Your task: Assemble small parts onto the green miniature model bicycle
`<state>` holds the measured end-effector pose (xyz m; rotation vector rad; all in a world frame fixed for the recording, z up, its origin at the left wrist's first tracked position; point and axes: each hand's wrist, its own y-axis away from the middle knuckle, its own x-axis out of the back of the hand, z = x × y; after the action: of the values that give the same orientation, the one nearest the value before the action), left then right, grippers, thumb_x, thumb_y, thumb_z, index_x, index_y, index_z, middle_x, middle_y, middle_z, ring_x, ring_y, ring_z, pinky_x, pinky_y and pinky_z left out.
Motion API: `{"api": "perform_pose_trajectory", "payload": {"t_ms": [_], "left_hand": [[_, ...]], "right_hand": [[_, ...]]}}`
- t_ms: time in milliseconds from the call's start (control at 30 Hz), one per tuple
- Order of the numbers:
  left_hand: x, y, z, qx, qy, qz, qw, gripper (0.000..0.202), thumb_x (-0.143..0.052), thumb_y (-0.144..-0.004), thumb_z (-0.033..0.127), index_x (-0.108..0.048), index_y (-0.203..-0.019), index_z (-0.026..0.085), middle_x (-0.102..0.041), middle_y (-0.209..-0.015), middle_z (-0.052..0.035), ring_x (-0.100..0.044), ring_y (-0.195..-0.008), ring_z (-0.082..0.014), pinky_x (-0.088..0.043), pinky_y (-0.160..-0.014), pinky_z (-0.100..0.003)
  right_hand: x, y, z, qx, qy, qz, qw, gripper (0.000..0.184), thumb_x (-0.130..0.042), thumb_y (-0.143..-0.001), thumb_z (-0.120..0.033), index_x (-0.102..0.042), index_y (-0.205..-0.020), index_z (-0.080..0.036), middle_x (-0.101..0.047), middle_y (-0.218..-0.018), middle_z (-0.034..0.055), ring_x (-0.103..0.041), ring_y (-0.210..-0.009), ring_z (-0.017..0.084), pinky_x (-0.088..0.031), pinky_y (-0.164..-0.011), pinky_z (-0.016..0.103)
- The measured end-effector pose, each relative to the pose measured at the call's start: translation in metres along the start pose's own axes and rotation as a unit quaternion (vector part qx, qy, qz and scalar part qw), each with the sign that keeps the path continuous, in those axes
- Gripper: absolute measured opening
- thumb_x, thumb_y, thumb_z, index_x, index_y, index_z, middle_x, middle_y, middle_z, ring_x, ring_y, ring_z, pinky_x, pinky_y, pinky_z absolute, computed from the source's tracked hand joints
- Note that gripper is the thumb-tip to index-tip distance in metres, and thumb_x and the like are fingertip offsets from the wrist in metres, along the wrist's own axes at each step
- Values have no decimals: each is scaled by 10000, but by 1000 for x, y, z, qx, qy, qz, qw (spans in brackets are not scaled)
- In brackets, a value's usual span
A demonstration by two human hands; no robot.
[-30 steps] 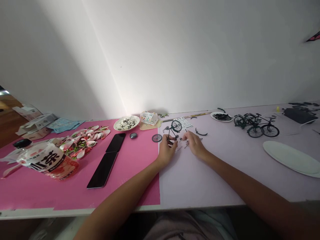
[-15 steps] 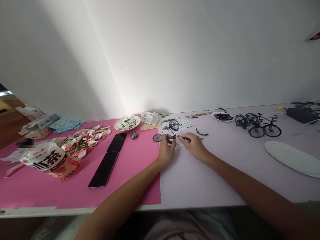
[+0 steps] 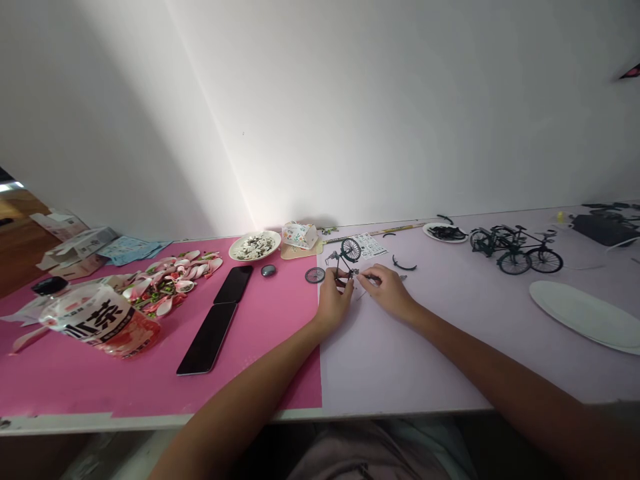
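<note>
My left hand (image 3: 334, 299) is closed around the dark frame of a miniature bicycle (image 3: 351, 250), tilted with one spoked wheel pointing up and away. A second small wheel (image 3: 315, 275) shows just left of these fingers; I cannot tell whether it is joined to the frame. My right hand (image 3: 389, 288) pinches a tiny silvery part (image 3: 355, 271) against the bicycle, its fingertips almost meeting the left ones. Curved black strips (image 3: 404, 265) lie beyond the right hand, and a printed sticker sheet (image 3: 369, 245) lies behind the bicycle.
Several assembled miniature bicycles (image 3: 530, 257) stand to the right, near a plate of black parts (image 3: 447, 232) and a white oval plate (image 3: 585, 313). Leftward are two dark phones (image 3: 207, 340), a plate of pale pieces (image 3: 255, 247), a drink bottle (image 3: 103, 320) and pink spoon-like pieces (image 3: 170, 283).
The bicycle's raised wheel has shifted slightly to the right as the frame turned a little in my left hand. My right hand stays pinched at nearly the same spot.
</note>
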<state>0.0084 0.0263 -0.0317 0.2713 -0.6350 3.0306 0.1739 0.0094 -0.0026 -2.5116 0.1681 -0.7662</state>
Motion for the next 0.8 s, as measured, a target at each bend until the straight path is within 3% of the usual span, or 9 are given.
{"api": "perform_pose_trajectory", "payload": {"t_ms": [400, 600, 700, 800], "left_hand": [[0, 1, 0, -4, -12, -4, 1000, 223, -631, -913, 245, -468, -1059, 201, -616, -1084, -66, -656, -792, -128, -495, -633, -237], [1, 3, 10, -8, -69, -21, 997, 199, -608, -910, 222, -463, -1047, 210, -621, -1083, -55, -621, -812, -126, -479, -626, -230], [2, 5, 16, -5, -89, -42, 995, 198, -579, -919, 203, -454, -1072, 214, -627, -1071, -49, -617, -802, -122, -471, -615, -227], [3, 6, 17, -1, -102, -54, 993, 229, -569, -919, 186, -447, -1111, 216, -633, -1059, -45, -620, -797, -125, -477, -634, -239]], "right_hand": [[-1, 0, 2, 2, 5, 4, 1000, 200, -613, -896, -379, -712, -833, -217, -708, -854, 65, -640, -801, 221, -480, -697, 342], [-1, -1, 3, -4, 12, -5, 1000, 190, -597, -892, -375, -702, -848, -222, -720, -889, 72, -655, -841, 229, -493, -734, 347], [2, 0, 0, -19, 12, -12, 1000, 145, -591, -870, -351, -669, -879, -228, -727, -958, 65, -658, -907, 232, -496, -779, 347], [4, 0, -1, -49, 25, -22, 998, 108, -584, -846, -332, -603, -890, -234, -714, -943, 46, -637, -829, 212, -479, -725, 331]]}}
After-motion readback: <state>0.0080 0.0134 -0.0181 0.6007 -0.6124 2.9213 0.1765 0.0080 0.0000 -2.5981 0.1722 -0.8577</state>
